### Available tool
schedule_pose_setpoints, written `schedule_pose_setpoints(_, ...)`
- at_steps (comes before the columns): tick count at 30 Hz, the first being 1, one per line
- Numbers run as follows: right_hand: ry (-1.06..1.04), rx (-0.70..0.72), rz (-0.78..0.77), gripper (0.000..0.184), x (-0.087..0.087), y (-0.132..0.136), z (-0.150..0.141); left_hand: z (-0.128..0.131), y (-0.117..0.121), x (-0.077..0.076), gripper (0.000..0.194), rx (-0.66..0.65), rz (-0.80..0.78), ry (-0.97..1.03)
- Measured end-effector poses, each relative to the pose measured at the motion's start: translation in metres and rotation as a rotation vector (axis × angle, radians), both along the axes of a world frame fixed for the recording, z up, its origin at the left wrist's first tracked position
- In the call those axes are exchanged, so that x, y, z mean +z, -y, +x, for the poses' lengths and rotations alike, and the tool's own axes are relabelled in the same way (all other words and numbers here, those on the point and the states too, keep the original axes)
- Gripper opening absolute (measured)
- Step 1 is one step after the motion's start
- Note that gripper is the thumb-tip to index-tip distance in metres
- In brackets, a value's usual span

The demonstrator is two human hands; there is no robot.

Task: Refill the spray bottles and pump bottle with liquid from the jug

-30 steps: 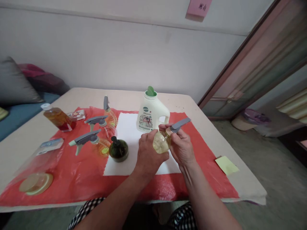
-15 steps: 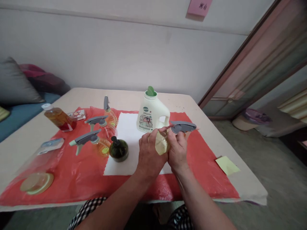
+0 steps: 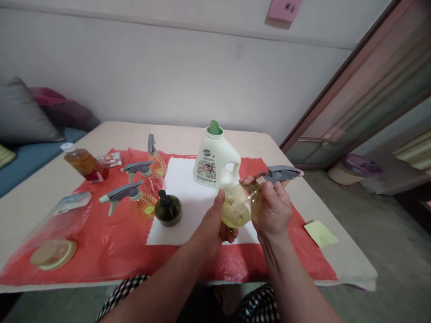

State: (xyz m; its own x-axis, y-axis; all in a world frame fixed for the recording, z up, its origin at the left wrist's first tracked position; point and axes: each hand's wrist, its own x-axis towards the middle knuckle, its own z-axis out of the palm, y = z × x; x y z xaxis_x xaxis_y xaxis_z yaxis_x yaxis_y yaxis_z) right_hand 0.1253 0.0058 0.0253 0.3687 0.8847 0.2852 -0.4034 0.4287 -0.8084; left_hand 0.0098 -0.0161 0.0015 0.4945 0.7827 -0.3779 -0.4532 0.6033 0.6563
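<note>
A clear yellow spray bottle [image 3: 236, 210] lies tilted sideways between my hands, its grey trigger head [image 3: 283, 173] pointing right. My right hand [image 3: 273, 208] is wrapped round its neck end. At the base end, my left hand [image 3: 212, 222] cups it, thumb on the near side and fingers beneath. Behind the hands stands a white jug [image 3: 210, 166] with a green spout, over white paper [image 3: 191, 215]. A dark green pump bottle [image 3: 168, 210] sits left of my left hand.
On the red plastic sheet [image 3: 111, 237] to the left are several spray bottles [image 3: 143, 202], a round yellowish container [image 3: 54, 254] and a flat packet [image 3: 74, 202]. A bottle of amber liquid [image 3: 84, 165] stands farther back. A yellow sticky note [image 3: 321, 233] lies at right.
The spray bottle has moved right with my right hand. My left hand has shifted from around the bottle's body to its base end, showing more of the yellow bottle.
</note>
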Motion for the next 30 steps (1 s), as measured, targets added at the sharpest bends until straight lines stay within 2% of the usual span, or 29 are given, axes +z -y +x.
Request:
schedule_pose_setpoints(4, -0.114, -0.013, -0.022, 0.017, 0.004, -0.003, -0.005, 0.006, 0.008, 0.000, 0.071, 0.288, 0.304, -0.119)
schedule_pose_setpoints(6, -0.154, -0.008, -0.049, 0.019, 0.005, -0.004, -0.007, 0.010, 0.012, 0.000, 0.079, 0.408, 0.481, -0.141)
schedule_pose_setpoints(8, -0.186, 0.002, -0.072, 0.022, 0.006, -0.004, -0.005, 0.014, 0.015, -0.001, 0.085, 0.448, 0.629, -0.140)
schedule_pose_setpoints(10, -0.215, -0.015, -0.075, 0.025, 0.007, -0.004, 0.001, 0.014, 0.017, -0.001, 0.087, 0.383, 0.699, -0.129)
schedule_pose_setpoints(13, -0.220, -0.056, -0.068, 0.028, 0.009, -0.005, 0.016, 0.007, 0.013, 0.001, 0.090, 0.214, 0.589, -0.094)
schedule_pose_setpoints(15, -0.185, -0.062, -0.056, 0.027, 0.009, -0.006, 0.024, 0.001, 0.006, 0.003, 0.084, 0.100, 0.383, -0.052)
schedule_pose_setpoints(18, -0.137, -0.021, -0.044, 0.025, 0.010, -0.006, 0.028, -0.005, -0.002, 0.004, 0.088, -0.150, 0.089, 0.038)
schedule_pose_setpoints(19, -0.128, -0.009, -0.044, 0.024, 0.010, -0.006, 0.027, -0.004, -0.004, 0.004, 0.086, -0.193, 0.055, 0.071)
schedule_pose_setpoints(20, -0.124, -0.004, -0.046, 0.024, 0.010, -0.006, 0.026, -0.003, -0.004, 0.003, 0.079, -0.174, 0.064, 0.095)
schedule_pose_setpoints(22, -0.131, -0.015, -0.055, 0.024, 0.011, -0.006, 0.022, 0.001, -0.003, 0.002, 0.066, 0.002, 0.179, 0.098)
schedule_pose_setpoints(25, -0.176, -0.013, -0.083, 0.023, 0.012, -0.007, 0.019, 0.008, 0.003, -0.003, 0.075, 0.229, 0.434, 0.027)
schedule_pose_setpoints(28, -0.205, 0.011, -0.093, 0.023, 0.012, -0.006, 0.018, 0.014, 0.009, -0.013, 0.080, 0.313, 0.702, -0.115)
schedule_pose_setpoints(30, -0.215, 0.016, -0.091, 0.023, 0.013, -0.005, 0.018, 0.015, 0.011, -0.020, 0.079, 0.368, 0.870, -0.289)
